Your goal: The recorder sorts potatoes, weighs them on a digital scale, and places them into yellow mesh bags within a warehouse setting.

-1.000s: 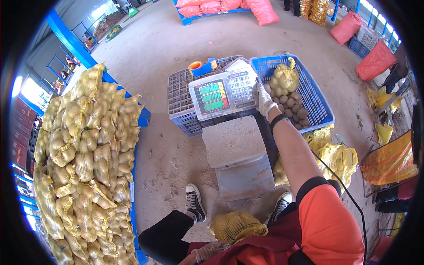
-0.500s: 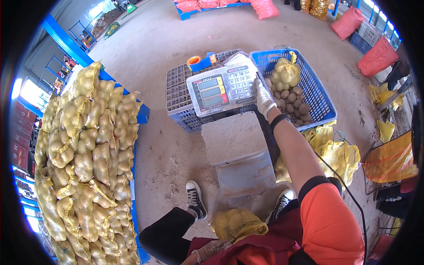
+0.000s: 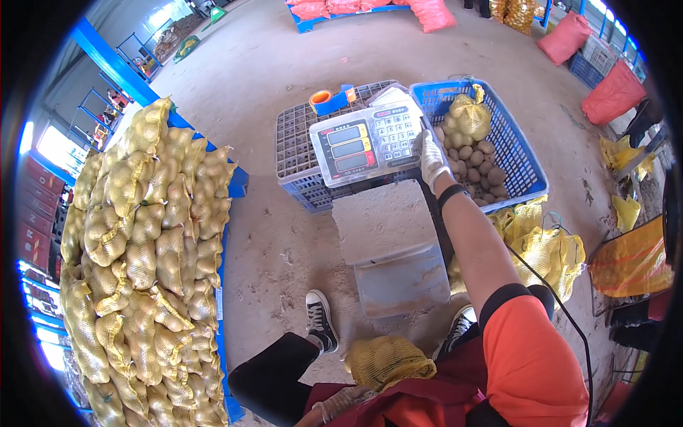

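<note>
My right hand point(image 3: 432, 162), in a whitish glove, is closed on the right edge of a weighing scale's display panel point(image 3: 366, 144); its far fingers are partly hidden. The panel has dark screens and a keypad. Below it lies the scale's dusty platform point(image 3: 388, 220), with a smooth grey sheet over its near part. At the lower edge, my gloved left hand point(image 3: 343, 403) is beside a yellow net bag point(image 3: 391, 361) between my legs. Its fingertips are hidden against the bag and my clothing, so its grip is unclear.
A blue crate point(image 3: 523, 153) holds loose potatoes point(image 3: 484, 171) and a filled net bag point(image 3: 469, 119). Orange tape on a blue dispenser point(image 3: 332, 102) rests on an upturned crate point(image 3: 299, 146). Stacked net bags point(image 3: 142, 256) rise at left. Yellow netting point(image 3: 548, 256) and a black cable point(image 3: 569, 320) lie right.
The whole view has shifted slightly, so the scale and crates appear a little farther right and lower. My right hand stays at the display's edge, and my left hand stays by the bag.
</note>
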`<state>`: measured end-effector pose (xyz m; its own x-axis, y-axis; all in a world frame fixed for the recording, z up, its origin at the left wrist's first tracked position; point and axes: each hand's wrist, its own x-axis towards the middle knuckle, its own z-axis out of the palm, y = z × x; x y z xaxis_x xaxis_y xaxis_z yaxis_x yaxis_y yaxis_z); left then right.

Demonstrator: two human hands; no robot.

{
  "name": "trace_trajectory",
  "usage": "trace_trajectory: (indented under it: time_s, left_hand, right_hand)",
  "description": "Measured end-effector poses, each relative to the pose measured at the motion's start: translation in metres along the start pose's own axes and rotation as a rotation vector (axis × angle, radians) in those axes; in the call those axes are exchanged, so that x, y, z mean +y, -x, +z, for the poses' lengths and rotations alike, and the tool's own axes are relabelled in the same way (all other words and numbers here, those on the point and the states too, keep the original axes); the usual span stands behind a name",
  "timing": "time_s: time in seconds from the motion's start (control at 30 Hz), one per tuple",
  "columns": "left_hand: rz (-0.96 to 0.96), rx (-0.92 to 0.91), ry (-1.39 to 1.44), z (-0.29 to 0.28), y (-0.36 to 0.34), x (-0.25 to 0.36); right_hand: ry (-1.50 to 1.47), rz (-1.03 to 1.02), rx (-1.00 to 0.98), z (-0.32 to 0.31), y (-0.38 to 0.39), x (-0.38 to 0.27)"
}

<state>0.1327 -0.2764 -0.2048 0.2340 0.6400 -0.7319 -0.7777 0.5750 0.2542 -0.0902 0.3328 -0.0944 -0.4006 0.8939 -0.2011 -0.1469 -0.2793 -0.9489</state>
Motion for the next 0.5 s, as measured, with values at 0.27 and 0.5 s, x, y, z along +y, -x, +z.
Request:
trace_trajectory:
  time_s: [0.27,0.5]
  left_hand:
    - [-0.017,-0.028,0.089,-0.003,-0.017,-0.004]
    - [0.172,0.19,-0.834,0.058,0.03,0.062]
  right_hand:
    - [0.234,-0.05,0.006,-0.034,-0.06,0.036]
    - [0.411,-0.171,0.013,-0.072,0.088,0.03]
